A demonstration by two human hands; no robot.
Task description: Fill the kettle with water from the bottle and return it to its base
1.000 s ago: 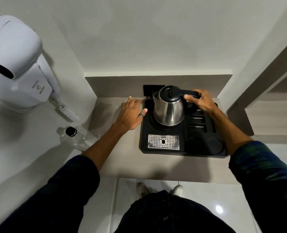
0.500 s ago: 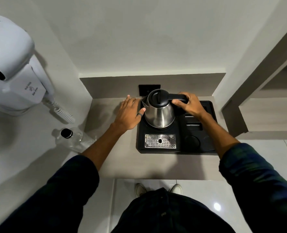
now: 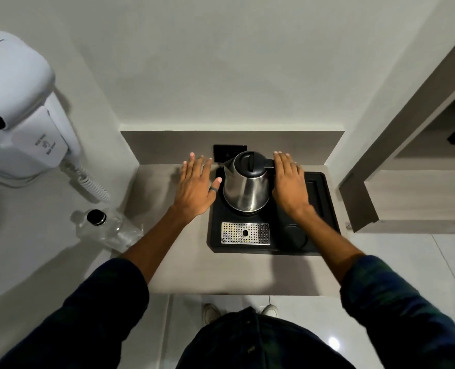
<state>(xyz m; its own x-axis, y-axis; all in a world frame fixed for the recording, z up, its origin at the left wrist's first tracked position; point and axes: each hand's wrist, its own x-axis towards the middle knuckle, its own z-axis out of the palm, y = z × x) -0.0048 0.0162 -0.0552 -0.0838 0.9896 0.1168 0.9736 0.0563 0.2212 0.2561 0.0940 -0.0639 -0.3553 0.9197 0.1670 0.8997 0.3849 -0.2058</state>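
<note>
on a grey counter (image 3: 183, 270) set into a white-walled alcove, a steel kettle (image 3: 246, 187) with a black lid stands upright on its round base at the back of a black tray (image 3: 327, 225). its spout points left and its black handle points right.

both hands are spread flat, palms down, fingers straight and gripping nothing. left hand (image 3: 197, 187) lies just beside the kettle on its left, over the counter, with a dark ring on the thumb, whose tip reaches close to the kettle's side. right hand (image 3: 290, 185) lies just right of the kettle, above the tray; its fingers cover the outer end of the handle, and whether they touch it is hard to tell from above.

at the tray's front sits a perforated metal drip grate (image 3: 245, 233), with a round recess (image 3: 295, 234) to its right, partly hidden by the right forearm. a dark wall socket (image 3: 221, 153) shows behind the kettle.

a clear plastic bottle (image 3: 106, 230) with a black cap lies tilted on the white surface to the left, well apart from the kettle. above it a white wall-mounted hair dryer (image 3: 16, 107) hangs with a coiled cord. dark sleeves, pale floor tiles and two light shoes fill the lower edge.
</note>
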